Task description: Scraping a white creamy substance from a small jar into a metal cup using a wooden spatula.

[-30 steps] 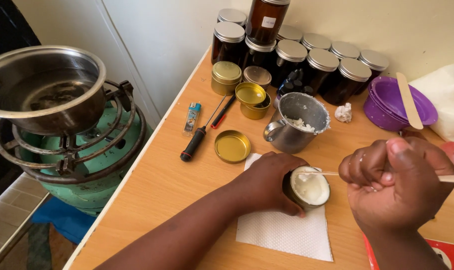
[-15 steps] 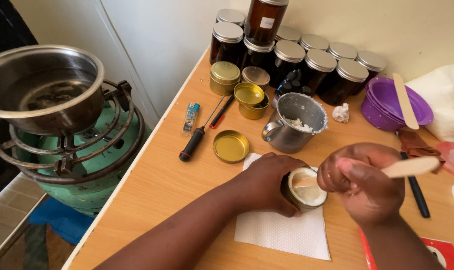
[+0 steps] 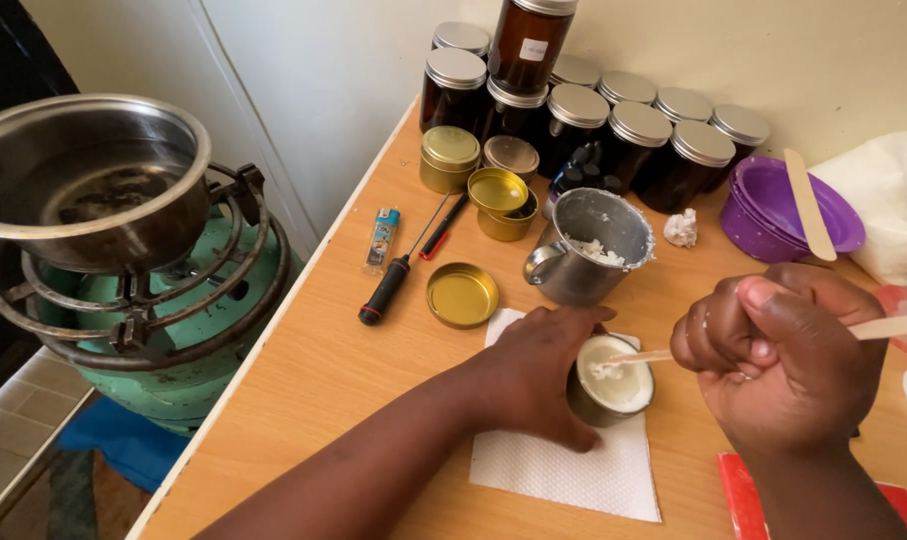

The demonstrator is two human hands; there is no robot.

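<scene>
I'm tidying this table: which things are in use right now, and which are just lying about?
In use:
left hand steadying the small tin
right hand holding the wooden stick
paper towel

Lying about:
screwdriver
lighter
gold lid
metal cup
dark jars
purple bowl

The curled fingers [image 3: 744,330] of the right hand [image 3: 779,365] hide the middle of the wooden stick [image 3: 894,326], whose far end runs off the frame's right edge. Behind the left hand's fingers [image 3: 564,330], the near wall of the small tin [image 3: 614,378] is covered. Beyond them, the top jar [image 3: 532,40] is cropped.
</scene>
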